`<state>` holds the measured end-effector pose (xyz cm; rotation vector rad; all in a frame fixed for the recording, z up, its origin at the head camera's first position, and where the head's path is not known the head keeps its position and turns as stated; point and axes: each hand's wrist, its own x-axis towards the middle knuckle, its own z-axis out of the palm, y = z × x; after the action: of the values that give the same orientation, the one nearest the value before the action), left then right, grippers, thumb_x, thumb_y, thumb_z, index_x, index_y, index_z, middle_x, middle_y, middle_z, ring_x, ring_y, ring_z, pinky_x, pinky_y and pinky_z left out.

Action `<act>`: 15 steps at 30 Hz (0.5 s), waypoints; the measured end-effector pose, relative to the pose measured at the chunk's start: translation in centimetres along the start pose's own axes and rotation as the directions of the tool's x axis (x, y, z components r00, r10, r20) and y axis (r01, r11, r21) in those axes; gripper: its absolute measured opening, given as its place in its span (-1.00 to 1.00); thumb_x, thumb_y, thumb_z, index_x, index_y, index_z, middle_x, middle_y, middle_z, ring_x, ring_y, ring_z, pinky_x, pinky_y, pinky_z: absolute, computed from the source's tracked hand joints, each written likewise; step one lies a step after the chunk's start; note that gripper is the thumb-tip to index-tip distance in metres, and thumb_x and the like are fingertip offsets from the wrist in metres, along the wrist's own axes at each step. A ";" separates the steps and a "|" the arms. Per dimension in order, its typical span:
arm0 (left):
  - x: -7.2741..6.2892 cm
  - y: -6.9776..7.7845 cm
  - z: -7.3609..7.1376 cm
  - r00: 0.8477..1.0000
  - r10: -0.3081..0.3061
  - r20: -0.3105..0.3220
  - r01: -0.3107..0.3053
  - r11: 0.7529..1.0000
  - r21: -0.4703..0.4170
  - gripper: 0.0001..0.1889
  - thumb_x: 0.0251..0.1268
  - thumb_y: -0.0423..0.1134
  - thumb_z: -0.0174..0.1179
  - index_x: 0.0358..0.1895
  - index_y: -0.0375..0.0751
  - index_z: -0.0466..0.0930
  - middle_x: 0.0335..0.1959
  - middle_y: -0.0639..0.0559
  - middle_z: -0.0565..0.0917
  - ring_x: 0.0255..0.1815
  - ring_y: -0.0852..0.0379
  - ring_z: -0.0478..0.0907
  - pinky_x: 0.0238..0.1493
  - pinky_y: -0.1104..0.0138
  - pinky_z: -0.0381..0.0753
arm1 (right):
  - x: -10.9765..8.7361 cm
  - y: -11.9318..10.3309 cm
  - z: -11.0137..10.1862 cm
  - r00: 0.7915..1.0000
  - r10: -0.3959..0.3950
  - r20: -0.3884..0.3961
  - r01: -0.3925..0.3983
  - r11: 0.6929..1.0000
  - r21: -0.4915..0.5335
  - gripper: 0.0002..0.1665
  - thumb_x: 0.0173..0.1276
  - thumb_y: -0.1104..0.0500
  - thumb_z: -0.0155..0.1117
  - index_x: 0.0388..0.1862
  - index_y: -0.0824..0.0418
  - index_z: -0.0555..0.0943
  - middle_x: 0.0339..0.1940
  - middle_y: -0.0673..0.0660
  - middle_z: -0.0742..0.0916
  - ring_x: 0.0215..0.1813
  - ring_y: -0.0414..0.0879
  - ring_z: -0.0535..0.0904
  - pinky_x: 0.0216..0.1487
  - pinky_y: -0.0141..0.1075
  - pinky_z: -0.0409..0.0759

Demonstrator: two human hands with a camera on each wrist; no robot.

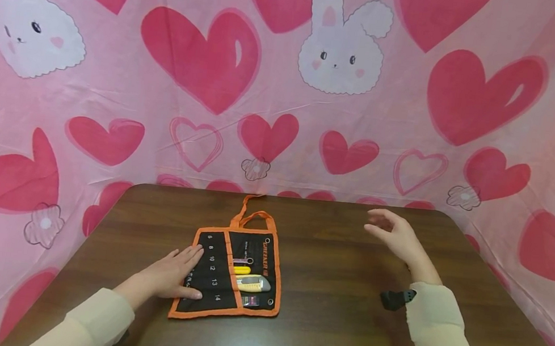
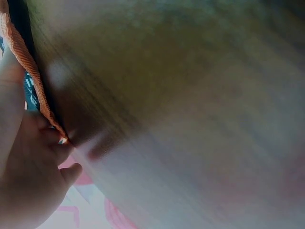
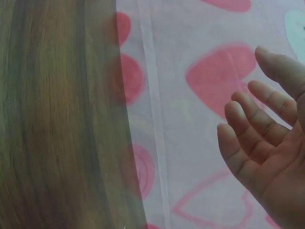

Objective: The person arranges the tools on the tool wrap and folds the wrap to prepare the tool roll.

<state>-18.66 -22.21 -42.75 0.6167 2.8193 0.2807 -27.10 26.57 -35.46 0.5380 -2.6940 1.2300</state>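
A black tool pouch (image 1: 216, 257) with orange trim lies flat on the table, its left part marked with numbers. From its pocket stick out a cream utility knife (image 1: 253, 283), a yellow-handled piece (image 1: 242, 270) and a small dark packet (image 1: 251, 301). My left hand (image 1: 171, 272) rests on the pouch's left edge, fingers fairly straight and thumb on the lower part. In the left wrist view its fingers lie at the orange edge. My right hand (image 1: 392, 236) hovers over the table's right side, fingers loosely bent, holding nothing.
An orange tie strap (image 1: 242, 213) trails from the pouch's top toward the far edge of the brown wooden table (image 1: 320, 338). A pink curtain (image 1: 275, 98) with hearts and rabbits hangs close behind the table. A black strap piece (image 1: 394, 299) sits at the right wrist.
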 end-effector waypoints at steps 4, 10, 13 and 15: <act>0.0 0.0 0.0 1.000 -0.003 0.003 0.003 1.000 -0.002 0.09 -0.07 0.34 0.20 0.37 -0.42 0.06 0.39 -0.28 0.10 0.39 -0.21 -0.02 0.29 -0.11 -0.04 | -0.6 1.2 -0.9 0.999 0.030 -0.032 -0.031 0.999 -0.041 -0.47 0.30 0.01 0.21 0.13 0.31 0.45 -0.06 0.28 0.60 -0.07 0.07 0.50 -0.13 -0.18 0.51; -0.1 0.0 0.0 1.000 -0.003 0.001 0.003 1.000 -0.007 0.09 -0.07 0.34 0.20 0.37 -0.43 0.06 0.38 -0.30 0.10 0.39 -0.22 -0.02 0.29 -0.12 -0.04 | -1.9 2.7 -2.0 0.990 0.131 -0.050 -0.132 0.991 -0.003 -0.38 0.31 -0.11 0.16 0.19 0.28 0.40 -0.02 0.27 0.56 -0.05 0.09 0.46 -0.18 -0.40 0.51; -0.1 0.0 0.0 1.000 -0.004 -0.001 0.004 1.000 -0.008 0.08 -0.07 0.34 0.20 0.37 -0.42 0.06 0.38 -0.29 0.10 0.39 -0.22 -0.02 0.29 -0.12 -0.04 | -2.7 3.6 -2.4 0.981 0.187 -0.052 -0.186 0.982 0.025 -0.33 0.31 -0.15 0.14 0.21 0.27 0.37 0.01 0.28 0.54 -0.01 0.11 0.45 -0.10 -0.34 0.53; 0.0 0.0 0.1 1.000 -0.006 -0.001 0.006 1.000 -0.006 0.08 -0.07 0.34 0.20 0.37 -0.42 0.06 0.39 -0.29 0.10 0.39 -0.21 -0.02 0.29 -0.11 -0.04 | -3.2 4.3 -2.6 0.972 0.229 -0.061 -0.227 0.973 0.040 -0.32 0.30 -0.18 0.13 0.23 0.24 0.36 0.02 0.26 0.53 0.00 0.09 0.45 -0.04 -0.24 0.52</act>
<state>-18.65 -22.25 -42.83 0.6064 2.8202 0.2885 -25.79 31.99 -37.66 0.1906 -2.7444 1.3219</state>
